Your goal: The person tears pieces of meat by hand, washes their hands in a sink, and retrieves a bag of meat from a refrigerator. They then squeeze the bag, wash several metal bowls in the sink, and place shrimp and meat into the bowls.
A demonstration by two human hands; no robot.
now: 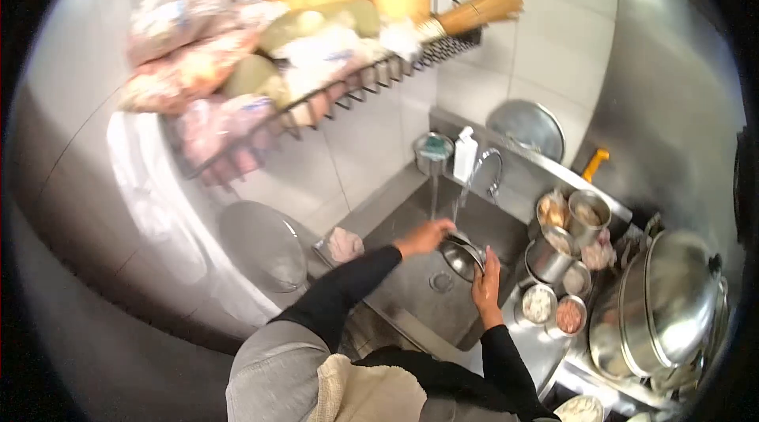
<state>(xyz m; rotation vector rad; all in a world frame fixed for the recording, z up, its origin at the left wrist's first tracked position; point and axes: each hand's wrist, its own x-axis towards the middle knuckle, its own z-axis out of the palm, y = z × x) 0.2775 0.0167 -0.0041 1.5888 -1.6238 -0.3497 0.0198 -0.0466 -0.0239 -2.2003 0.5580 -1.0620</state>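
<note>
A shiny metal bowl (460, 261) is tilted over the sink (403, 287), below the curved tap (493, 162) with water running down. My left hand (425, 239) grips its upper left rim, the fingers partly hidden and a little blurred. On the other side, my right hand (487, 287) holds the bowl's right edge, thumb and fingers pointing up along it. The round drain (441, 283) shows just below the bowl.
Metal containers of food (551, 256) crowd the counter right of the sink, beside a large domed steamer pot (660, 303). A white bottle (465, 155) stands behind the tap. Above hangs a wire shelf (371, 88) with bags and a bamboo whisk brush (482, 9).
</note>
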